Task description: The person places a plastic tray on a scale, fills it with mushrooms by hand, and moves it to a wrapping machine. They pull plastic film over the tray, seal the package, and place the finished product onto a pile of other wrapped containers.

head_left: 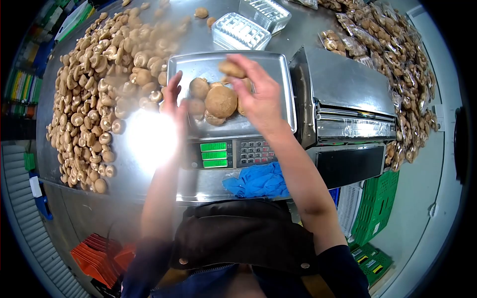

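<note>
My right hand [261, 94] is over the steel pan of a digital scale [290, 119], with a brown shiitake mushroom [231, 69] between thumb and fingers. Several more mushrooms lie in a small cluster on the pan, a large round cap [221, 102] uppermost. My left hand [174, 107] is at the pan's left edge, fingers stretched out and holding nothing; glare washes out part of it. Below the pan, the scale shows green displays [214, 155] and a keypad [257, 151].
A big heap of loose mushrooms [94, 99] covers the left of the table. Clear plastic trays [241, 31] stand behind the scale. A wrapping machine [353, 84] is on the right, bagged mushrooms [397, 64] beyond it. A crumpled blue glove [258, 180] lies at the front edge.
</note>
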Demonstrator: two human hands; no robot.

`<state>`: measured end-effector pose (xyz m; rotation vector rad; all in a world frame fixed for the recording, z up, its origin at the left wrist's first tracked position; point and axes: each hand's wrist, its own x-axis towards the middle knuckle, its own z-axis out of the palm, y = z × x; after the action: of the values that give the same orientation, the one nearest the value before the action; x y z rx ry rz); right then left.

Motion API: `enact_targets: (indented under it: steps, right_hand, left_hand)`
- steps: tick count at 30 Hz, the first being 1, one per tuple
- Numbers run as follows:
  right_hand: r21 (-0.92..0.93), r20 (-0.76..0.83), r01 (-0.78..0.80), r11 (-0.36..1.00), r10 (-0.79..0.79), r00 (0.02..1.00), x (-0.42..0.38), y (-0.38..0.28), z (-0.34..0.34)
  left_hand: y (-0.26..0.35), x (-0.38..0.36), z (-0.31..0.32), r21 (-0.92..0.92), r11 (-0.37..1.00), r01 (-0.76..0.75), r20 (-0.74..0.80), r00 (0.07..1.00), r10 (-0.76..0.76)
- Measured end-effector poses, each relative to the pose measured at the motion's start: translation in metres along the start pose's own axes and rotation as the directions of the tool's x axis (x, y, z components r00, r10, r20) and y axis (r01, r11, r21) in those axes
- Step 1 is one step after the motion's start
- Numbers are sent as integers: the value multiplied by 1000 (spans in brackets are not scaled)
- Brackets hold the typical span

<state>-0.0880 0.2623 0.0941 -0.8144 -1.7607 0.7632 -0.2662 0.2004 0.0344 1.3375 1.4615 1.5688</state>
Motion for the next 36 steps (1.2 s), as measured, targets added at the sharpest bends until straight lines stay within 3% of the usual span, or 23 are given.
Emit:
enact_targets:
  steps: [2,3,6,7,10,12,14,16,17,23,26,31,35,36]
  right_hand:
    - [-46,85,178,983,-174,981,6,-1,11]
    - [-93,115,258,962,-247,962,12,-4,10]
    - [-192,1,82,978,-84,996,17,9,5]
    - [-199,-29,11,980,-17,999,17,11,0]
    - [-151,-6,-57,987,57,998,14,34,-6]
    - [-207,70,-18,978,33,997,16,46,-4]
    - [-226,173,1,974,40,984,14,63,0]
    - [-157,356,-94,983,145,923,10,72,1]
    - [-129,446,-148,981,191,875,9,74,0]
    - [-162,347,-161,974,209,914,1,74,2]
    - [-164,294,-58,985,105,950,-9,77,3]
    - [-183,325,-79,980,137,936,-11,83,3]
    - [-263,475,-122,957,239,847,-3,83,-8]
    - [-233,460,-152,961,246,853,-4,83,-10]
  left_hand:
    - [-8,4,-5,-311,950,0,-108,993,-36]
    - [-10,6,-8,-355,934,38,-120,989,-86]
    - [-4,3,-11,-169,986,3,-104,994,-21]
    - [12,-2,-10,37,999,-1,-43,999,2]
    - [7,-5,-3,362,901,-239,143,969,199]
    - [12,-3,11,574,742,-347,244,937,249]
    - [10,-2,24,630,675,-383,301,922,242]
    - [8,-3,32,725,595,-346,309,936,167]
    - [8,-3,32,718,605,-343,303,937,172]
    - [0,-4,31,662,659,-357,289,933,215]
    - [-1,-6,30,667,645,-374,306,926,221]
    - [4,-4,28,694,596,-403,356,912,202]
    - [9,-1,24,649,646,-401,381,907,179]
    - [9,-1,22,492,804,-335,295,933,208]
